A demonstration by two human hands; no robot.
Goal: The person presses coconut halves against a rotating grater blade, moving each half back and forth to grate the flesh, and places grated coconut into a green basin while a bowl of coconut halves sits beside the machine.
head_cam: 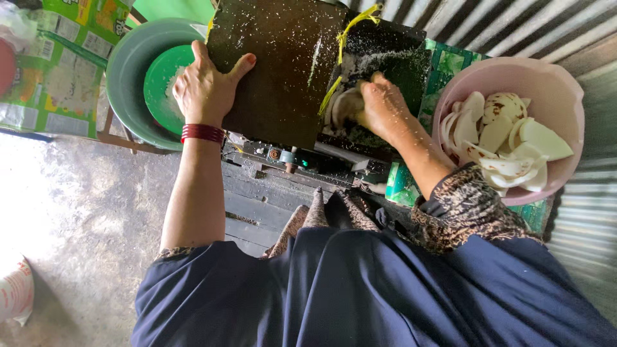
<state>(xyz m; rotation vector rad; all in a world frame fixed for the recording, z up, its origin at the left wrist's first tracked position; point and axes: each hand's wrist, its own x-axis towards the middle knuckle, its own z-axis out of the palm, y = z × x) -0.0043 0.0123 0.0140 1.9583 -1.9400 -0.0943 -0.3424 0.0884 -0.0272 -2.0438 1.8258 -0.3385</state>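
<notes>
Over the dark grating machine (283,64), flecked with white shreds, we rest our left hand (204,87) flat and open on its cover, gripping nothing, red bangles (202,133) at the wrist. Our right hand (379,106) closes around a piece of white coconut (342,106), pressing it into the machine's opening. Beside the right forearm sits a pink bowl (559,90) heaped with more coconut pieces (504,138). Near the left hand stands a grey basin (128,71) holding a green plate (160,80).
</notes>
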